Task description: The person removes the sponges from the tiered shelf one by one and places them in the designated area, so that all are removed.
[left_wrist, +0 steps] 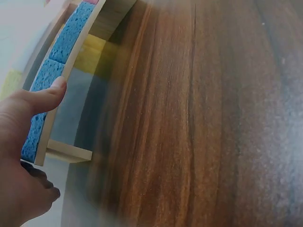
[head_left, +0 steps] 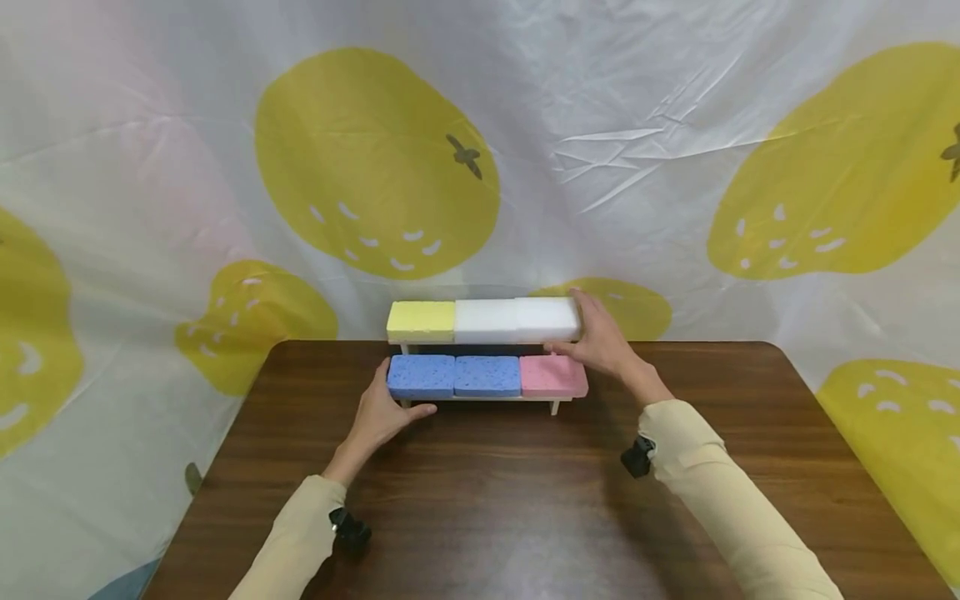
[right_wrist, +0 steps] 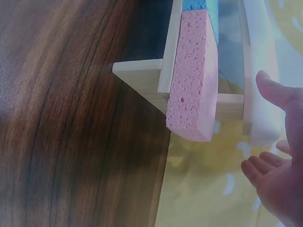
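Note:
A two-tier wooden rack [right_wrist: 142, 78] stands toward the back of the table. Its lower tier carries two blue sponges [head_left: 422, 375] and a pink sponge [head_left: 553, 375], which juts past the right end. Along the upper tier sit a yellow block [head_left: 422, 318] and two white blocks [head_left: 547, 317], side by side. My left hand [head_left: 377, 412] lies at the lower tier's left end, fingers beside the outer blue sponge [left_wrist: 40, 118], thumb extended across its front. My right hand [head_left: 600, 337] spans the upper tier's right end, thumb in front and fingers behind the last white block [right_wrist: 265, 109].
The dark wooden table [head_left: 487, 508] extends toward me, with its back edge just behind the rack. A hanging cloth [head_left: 600, 192] printed with yellow fruit rises behind it. Each sleeve has a black wrist camera [head_left: 637, 457] strapped on.

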Motion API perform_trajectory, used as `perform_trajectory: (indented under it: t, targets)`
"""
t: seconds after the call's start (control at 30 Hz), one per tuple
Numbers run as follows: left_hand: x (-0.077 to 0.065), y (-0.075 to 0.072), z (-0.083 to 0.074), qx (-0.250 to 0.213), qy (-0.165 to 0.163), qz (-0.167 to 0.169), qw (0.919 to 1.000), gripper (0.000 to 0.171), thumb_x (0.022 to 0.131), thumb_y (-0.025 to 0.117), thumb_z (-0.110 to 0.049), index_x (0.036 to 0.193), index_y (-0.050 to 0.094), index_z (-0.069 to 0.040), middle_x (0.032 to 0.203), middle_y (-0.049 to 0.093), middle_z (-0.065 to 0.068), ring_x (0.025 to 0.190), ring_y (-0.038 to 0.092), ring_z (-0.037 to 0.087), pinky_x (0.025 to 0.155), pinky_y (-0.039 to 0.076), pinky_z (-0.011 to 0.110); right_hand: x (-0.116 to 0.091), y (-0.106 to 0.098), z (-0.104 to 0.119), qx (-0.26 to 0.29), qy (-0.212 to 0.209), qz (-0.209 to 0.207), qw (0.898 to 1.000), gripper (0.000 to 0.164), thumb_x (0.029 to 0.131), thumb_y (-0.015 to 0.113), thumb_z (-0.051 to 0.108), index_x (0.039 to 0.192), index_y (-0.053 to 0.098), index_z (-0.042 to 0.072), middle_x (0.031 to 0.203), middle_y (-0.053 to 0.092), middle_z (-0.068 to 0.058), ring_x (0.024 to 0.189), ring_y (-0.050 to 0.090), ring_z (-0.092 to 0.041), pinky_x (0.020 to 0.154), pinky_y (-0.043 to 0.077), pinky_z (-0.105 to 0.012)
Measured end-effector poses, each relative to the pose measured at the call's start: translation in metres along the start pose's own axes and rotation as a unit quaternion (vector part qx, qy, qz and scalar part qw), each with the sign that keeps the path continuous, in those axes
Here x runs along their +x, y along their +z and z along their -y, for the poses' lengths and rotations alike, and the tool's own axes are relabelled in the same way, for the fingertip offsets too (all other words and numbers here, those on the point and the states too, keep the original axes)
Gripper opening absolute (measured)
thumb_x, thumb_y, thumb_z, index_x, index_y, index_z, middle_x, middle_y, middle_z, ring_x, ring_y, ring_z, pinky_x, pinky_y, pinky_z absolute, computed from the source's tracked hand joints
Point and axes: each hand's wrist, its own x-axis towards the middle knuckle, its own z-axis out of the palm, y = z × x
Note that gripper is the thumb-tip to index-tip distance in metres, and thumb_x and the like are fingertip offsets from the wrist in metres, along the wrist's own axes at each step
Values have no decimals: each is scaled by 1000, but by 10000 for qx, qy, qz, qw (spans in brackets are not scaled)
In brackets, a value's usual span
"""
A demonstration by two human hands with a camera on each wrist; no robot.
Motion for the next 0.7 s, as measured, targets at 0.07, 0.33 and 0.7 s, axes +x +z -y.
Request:
perform_trajectory:
  t: [0.07,0.33,0.7]
  targets:
    - [1,1,1,-120,-42,54,9999,121,74,92,-39,159,18,4,161,31,27,147,34,43,116,35,58,0,0,-1,71,49,-1,10000,101,76,90,24,151,32,-9,144,46,-30,126,46,-43,107,41,-59]
    - [2,2,5,-593,-221,7,9980,113,74,93,-26,157,24,4,159,36,27,146,36,43,117,35,57,-2,3,-7,596,239,135,9978,98,78,89,17,153,31,-4,145,48,-28,127,51,-43,105,46,-58]
    - [7,5,18,-1206,-44,55,9927,98,79,89,-16,156,31,2,156,42,25,143,42,40,116,38,52,-7,0,-9,1060,675,278,9917,96,86,83,16,158,22,1,156,36,-27,138,45,-49,106,47,-58]
